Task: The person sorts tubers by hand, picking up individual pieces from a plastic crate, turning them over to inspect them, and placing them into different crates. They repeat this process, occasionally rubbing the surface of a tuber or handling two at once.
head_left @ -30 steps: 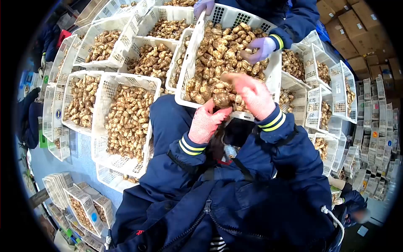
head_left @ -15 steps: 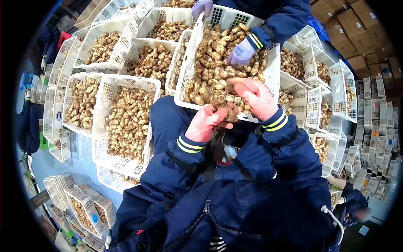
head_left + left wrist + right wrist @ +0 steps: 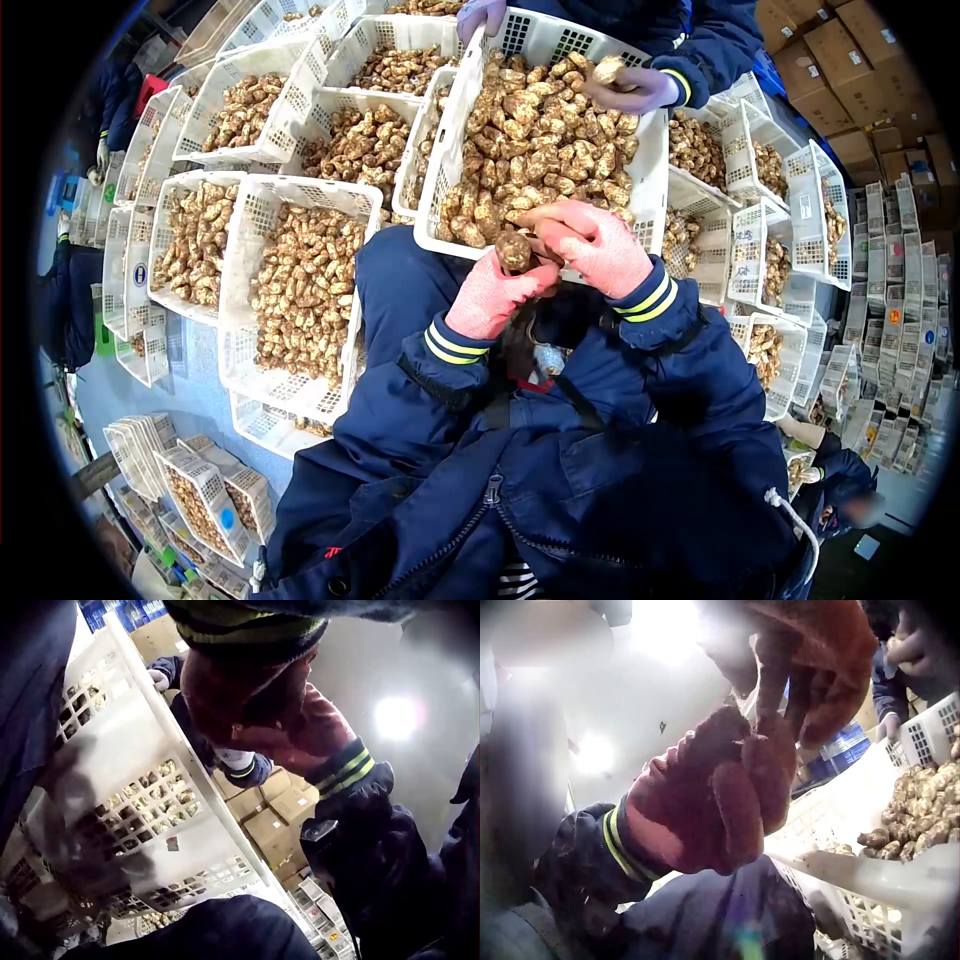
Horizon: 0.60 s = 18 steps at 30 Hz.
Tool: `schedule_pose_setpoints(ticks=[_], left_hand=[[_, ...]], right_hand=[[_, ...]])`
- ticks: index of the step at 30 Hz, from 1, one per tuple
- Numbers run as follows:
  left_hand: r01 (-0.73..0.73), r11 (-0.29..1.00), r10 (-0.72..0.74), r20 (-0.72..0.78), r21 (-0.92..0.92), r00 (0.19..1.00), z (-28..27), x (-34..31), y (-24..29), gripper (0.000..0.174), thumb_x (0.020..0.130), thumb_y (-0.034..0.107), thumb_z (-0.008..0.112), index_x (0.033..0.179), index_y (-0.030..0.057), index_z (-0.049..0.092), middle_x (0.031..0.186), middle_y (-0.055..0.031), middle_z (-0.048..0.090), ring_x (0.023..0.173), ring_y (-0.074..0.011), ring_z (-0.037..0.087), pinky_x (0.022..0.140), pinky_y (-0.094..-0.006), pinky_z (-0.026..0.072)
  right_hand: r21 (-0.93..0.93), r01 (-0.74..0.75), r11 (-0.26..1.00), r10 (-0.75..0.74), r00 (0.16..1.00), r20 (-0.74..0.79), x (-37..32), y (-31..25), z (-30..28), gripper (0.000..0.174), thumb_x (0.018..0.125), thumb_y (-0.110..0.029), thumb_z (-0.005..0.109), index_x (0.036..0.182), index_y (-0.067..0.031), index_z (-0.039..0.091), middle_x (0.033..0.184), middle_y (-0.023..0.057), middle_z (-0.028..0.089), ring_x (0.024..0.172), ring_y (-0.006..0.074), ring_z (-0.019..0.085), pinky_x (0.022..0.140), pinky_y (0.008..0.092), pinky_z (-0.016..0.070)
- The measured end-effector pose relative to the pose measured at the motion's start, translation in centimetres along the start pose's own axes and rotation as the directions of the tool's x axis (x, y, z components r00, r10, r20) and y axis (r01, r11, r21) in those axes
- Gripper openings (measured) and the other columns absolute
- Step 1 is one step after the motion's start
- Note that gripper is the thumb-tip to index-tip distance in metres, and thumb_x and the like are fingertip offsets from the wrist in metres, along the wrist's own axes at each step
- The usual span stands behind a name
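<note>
In the head view, the pink-gloved left hand [image 3: 493, 297] grips a round brown tuber [image 3: 514, 252] at the near edge of a white crate [image 3: 432, 215] full of tubers. Against it, the pink-gloved right hand [image 3: 597, 245] pinches at the tuber's right side with bent fingers. Seen in the right wrist view, the left hand [image 3: 694, 806] has curled fingers, and the right hand's fingertips meet them from above; their grip hides most of the tuber. Both gloves overlap in shadow in the left wrist view, where the tuber is hard to make out.
Other tuber-filled crates [image 3: 230, 352] stand on both sides. Across the main crate, another person's purple-gloved hand [image 3: 645, 90] holds a pale tuber [image 3: 608, 69]; their other hand [image 3: 483, 18] is on the rim. Cardboard boxes [image 3: 838, 53] are stacked at upper right.
My right hand has moved slightly left, closer to my left hand. The held tuber has turned and shifted. The other person's hand has risen from the pile with a tuber.
</note>
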<state>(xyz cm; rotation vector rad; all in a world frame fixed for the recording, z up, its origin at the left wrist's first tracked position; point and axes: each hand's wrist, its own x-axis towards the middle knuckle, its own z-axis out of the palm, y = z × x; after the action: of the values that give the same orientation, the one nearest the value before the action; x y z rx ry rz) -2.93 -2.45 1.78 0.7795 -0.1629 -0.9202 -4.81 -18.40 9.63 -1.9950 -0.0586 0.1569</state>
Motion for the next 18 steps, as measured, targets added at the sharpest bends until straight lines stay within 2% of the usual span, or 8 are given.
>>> schedule_pose_setpoints(ticks=[2, 6, 8, 10, 12, 14, 16, 18], left_hand=[[-0.013, 1.0, 0.014, -0.03, 0.027, 0.999, 0.5, -0.1, -0.2, 0.03, 0.079, 0.002, 0.063, 0.107, 0.0027, 0.055, 0.095, -0.0022, 0.06, 0.085, -0.0115, 0.059, 0.074, -0.0259, 0.0476], [-0.059, 0.998, 0.057, -0.095, -0.011, 0.994, 0.9, -0.3, -0.6, 0.018, 0.076, 0.004, 0.062, 0.093, 0.0026, 0.059, 0.078, 0.0007, 0.058, 0.066, -0.0075, 0.05, 0.059, -0.0216, 0.0402], [-0.038, 0.976, 0.044, -0.022, 0.216, 0.999, -0.2, -0.5, -0.6, 0.018, 0.075, 0.003, 0.064, 0.092, 0.0041, 0.061, 0.076, -0.0001, 0.058, 0.066, -0.0071, 0.051, 0.058, -0.0221, 0.041], [-0.006, 0.982, 0.002, 0.023, 0.189, 1.0, -1.0, -0.4, -1.1, 0.015, 0.076, 0.006, 0.066, 0.09, 0.0052, 0.062, 0.075, 0.0001, 0.058, 0.065, -0.0077, 0.05, 0.057, -0.0228, 0.0405], [0.104, 0.927, -0.047, -0.163, 0.36, 0.986, 0.1, -0.3, -0.3, 0.015, 0.076, 0.009, 0.067, 0.089, 0.0043, 0.061, 0.075, 0.0013, 0.057, 0.067, -0.0078, 0.051, 0.059, -0.0232, 0.0417], [-0.06, 0.98, 0.076, -0.076, 0.188, 0.994, 0.8, -0.4, -0.3, 0.017, 0.076, 0.006, 0.067, 0.091, 0.0031, 0.059, 0.08, 0.0007, 0.058, 0.07, -0.0075, 0.052, 0.063, -0.023, 0.0437], [-0.061, 0.971, 0.058, 0.018, 0.232, 0.998, 0.2, -0.4, -0.2, 0.036, 0.073, -0.005, 0.066, 0.107, 0.0027, 0.054, 0.095, -0.0023, 0.059, 0.085, -0.0109, 0.057, 0.078, -0.0246, 0.0461], [-0.038, 0.991, 0.039, -0.01, 0.129, 0.999, -0.1, -0.7, -0.4, 0.039, 0.073, -0.006, 0.066, 0.109, 0.003, 0.053, 0.096, -0.0022, 0.059, 0.087, -0.011, 0.057, 0.078, -0.0243, 0.0457]], right_hand=[[0.024, -0.025, 0.999, 0.025, 1.0, -0.005, 0.0, 0.0, 0.1, 0.028, 0.083, -0.02, 0.057, 0.105, -0.0023, 0.06, 0.099, 0.0128, 0.061, 0.091, 0.0244, 0.059, 0.082, 0.032, 0.0453], [-0.121, 0.201, 0.972, -0.199, 0.979, 0.032, -0.1, 0.7, 1.0, 0.032, 0.081, -0.018, 0.059, 0.109, -0.0011, 0.059, 0.116, 0.0146, 0.055, 0.109, 0.0264, 0.052, 0.094, 0.0333, 0.0396], [-0.115, 0.242, 0.963, -0.23, 0.967, 0.113, 0.0, 1.2, 1.5, 0.032, 0.081, -0.018, 0.06, 0.109, -0.0009, 0.059, 0.115, 0.0149, 0.056, 0.109, 0.0268, 0.052, 0.093, 0.0336, 0.04], [-0.089, 0.176, 0.98, -0.166, 0.981, 0.104, 0.1, 1.3, 1.8, 0.028, 0.082, -0.018, 0.058, 0.104, -0.0006, 0.061, 0.11, 0.0145, 0.059, 0.105, 0.0252, 0.055, 0.091, 0.0329, 0.0416], [-0.031, 0.115, 0.993, -0.114, 0.993, 0.034, 0.2, 1.7, 1.9, 0.025, 0.085, -0.019, 0.055, 0.099, -0.0004, 0.064, 0.103, 0.0136, 0.062, 0.1, 0.0237, 0.058, 0.089, 0.032, 0.0431], [0.086, -0.085, 0.993, 0.084, 0.996, 0.006, 0.5, 1.4, 1.3, 0.026, 0.082, -0.02, 0.054, 0.097, -0.0003, 0.063, 0.094, 0.0104, 0.062, 0.089, 0.0172, 0.059, 0.077, 0.0289, 0.0469], [0.102, -0.051, 0.993, 0.058, 0.997, -0.06, 0.6, 3.0, 1.2, 0.025, 0.082, -0.019, 0.055, 0.098, -0.0005, 0.063, 0.093, 0.0108, 0.062, 0.088, 0.0189, 0.06, 0.076, 0.0298, 0.047], [0.029, 0.039, 0.999, -0.037, 0.997, -0.065, 0.5, 3.3, 1.3, 0.025, 0.081, -0.019, 0.056, 0.097, -0.0005, 0.063, 0.092, 0.0112, 0.062, 0.088, 0.02, 0.06, 0.076, 0.0302, 0.047]])
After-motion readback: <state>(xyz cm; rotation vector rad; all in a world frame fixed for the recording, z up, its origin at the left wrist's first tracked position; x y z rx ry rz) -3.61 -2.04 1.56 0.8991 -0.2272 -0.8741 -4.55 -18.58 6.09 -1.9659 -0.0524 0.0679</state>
